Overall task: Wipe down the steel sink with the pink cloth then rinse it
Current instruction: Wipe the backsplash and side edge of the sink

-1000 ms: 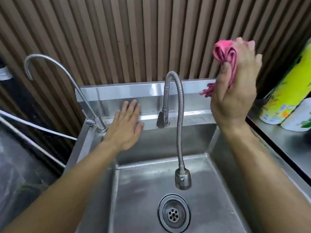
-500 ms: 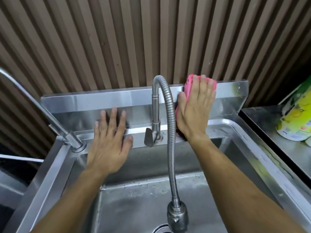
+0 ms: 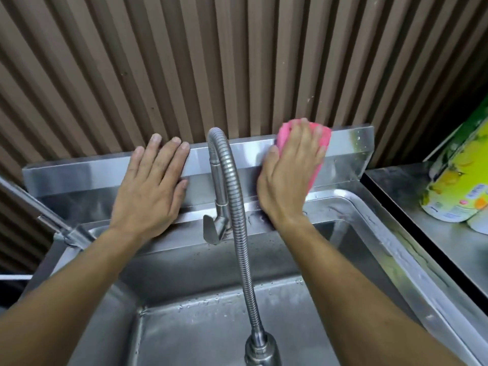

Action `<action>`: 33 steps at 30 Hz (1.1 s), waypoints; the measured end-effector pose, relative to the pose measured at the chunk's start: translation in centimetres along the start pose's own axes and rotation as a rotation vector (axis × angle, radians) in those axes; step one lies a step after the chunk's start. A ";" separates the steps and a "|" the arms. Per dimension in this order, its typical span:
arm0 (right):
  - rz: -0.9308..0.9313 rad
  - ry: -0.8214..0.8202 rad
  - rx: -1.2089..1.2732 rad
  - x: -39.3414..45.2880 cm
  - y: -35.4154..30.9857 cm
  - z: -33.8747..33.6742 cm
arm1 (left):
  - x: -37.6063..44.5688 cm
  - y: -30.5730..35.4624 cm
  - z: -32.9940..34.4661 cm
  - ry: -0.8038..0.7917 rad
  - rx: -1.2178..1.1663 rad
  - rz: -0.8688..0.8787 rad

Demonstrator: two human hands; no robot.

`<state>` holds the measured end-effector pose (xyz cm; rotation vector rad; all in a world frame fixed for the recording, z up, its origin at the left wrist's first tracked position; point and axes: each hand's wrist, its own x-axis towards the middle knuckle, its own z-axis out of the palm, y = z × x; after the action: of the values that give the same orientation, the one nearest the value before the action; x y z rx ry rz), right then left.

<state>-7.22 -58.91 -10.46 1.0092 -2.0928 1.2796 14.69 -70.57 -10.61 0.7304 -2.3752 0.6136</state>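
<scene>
- right hand (image 3: 290,175) flat, fingers straight, pressing pink cloth (image 3: 320,143) against steel sink (image 3: 396,260) backsplash, toward its right end.
- left hand (image 3: 150,188) open, fingers straight, resting on backsplash left of flexible faucet (image 3: 237,233).
- droplets on basin floor.
- second tap (image 3: 39,207) at sink's left rear corner.
- green packaged rolls (image 3: 456,180) on counter (image 3: 435,233) beside sink's right edge.
</scene>
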 end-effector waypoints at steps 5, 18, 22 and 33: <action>-0.518 -0.151 -0.099 0.2 3.3 -0.7 | -0.1 0.2 0.7 0.065 0.021 -0.004; -0.113 -0.038 0.026 -0.2 1.8 0.0 | -0.1 1.0 0.4 0.123 0.025 -0.038; 0.535 0.248 0.236 5.4 5.4 -1.8 | -0.1 1.2 0.8 0.125 0.026 -0.058; -0.322 -0.194 0.082 -0.8 0.8 -0.6 | -0.2 1.5 1.3 0.134 0.030 -0.104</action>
<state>-7.37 -57.84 -11.21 1.4897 -1.9234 1.1488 13.46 -70.10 -12.05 0.7946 -2.1952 0.6356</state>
